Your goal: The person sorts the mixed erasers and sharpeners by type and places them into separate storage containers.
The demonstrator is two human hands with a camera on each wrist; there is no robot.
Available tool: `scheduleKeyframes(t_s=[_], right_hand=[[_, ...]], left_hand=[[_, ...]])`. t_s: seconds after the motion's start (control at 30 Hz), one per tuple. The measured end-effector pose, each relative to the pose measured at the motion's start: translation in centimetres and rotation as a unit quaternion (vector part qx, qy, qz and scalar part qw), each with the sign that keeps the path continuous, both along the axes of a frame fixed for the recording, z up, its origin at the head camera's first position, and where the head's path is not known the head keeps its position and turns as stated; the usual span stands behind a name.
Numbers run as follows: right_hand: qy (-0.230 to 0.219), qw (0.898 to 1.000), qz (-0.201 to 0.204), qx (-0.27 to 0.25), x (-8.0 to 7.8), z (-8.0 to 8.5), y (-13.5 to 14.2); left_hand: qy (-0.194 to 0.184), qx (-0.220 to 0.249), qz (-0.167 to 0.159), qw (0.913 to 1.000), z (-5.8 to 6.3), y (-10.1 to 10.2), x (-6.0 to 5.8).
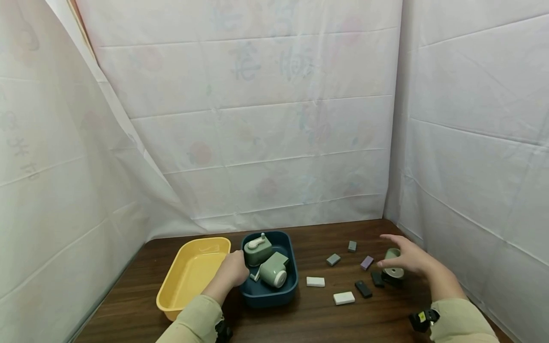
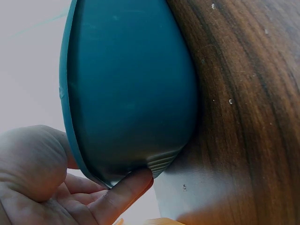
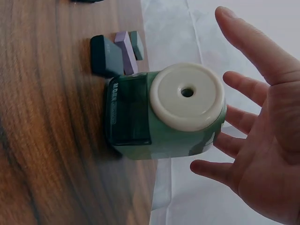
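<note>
My left hand (image 1: 233,269) grips the left rim of a dark blue tub (image 1: 274,300). In the left wrist view, a finger of the left hand (image 2: 117,197) lies against the outer wall of the tub (image 2: 126,84), the others going behind the rim. Two green hand-crank pencil sharpeners, one upright (image 1: 259,251) and one tipped over (image 1: 273,270), lie inside. At the right, my right hand (image 1: 411,257) hovers spread by a third green pencil sharpener (image 1: 392,264). Its round cream front (image 3: 187,96) and dark shavings drawer (image 3: 131,110) show in the right wrist view, fingers straight.
Left of the tub stands a yellow tray (image 1: 195,271). Several small eraser-like blocks lie scattered between tub and right hand: white (image 1: 344,298), black (image 1: 363,288), grey (image 1: 333,259) and purple (image 1: 366,262). White cloth (image 1: 266,143) hangs behind and beside the wooden table.
</note>
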State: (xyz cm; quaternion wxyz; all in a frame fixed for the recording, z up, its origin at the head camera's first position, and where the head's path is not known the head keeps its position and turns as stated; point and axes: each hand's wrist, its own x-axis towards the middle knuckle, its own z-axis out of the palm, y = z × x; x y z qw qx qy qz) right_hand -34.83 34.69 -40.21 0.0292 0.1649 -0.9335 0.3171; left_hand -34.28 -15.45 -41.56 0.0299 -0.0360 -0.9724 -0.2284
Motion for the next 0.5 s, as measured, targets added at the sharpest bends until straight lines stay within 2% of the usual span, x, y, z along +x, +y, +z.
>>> scheduleKeyframes(t_s=[0.5], right_hand=[[-0.006,1.0,-0.008,0.011,0.3,-0.9,1.4]], left_hand=[[0.004,0.0,-0.003,1.0,0.0,-0.1,0.0]])
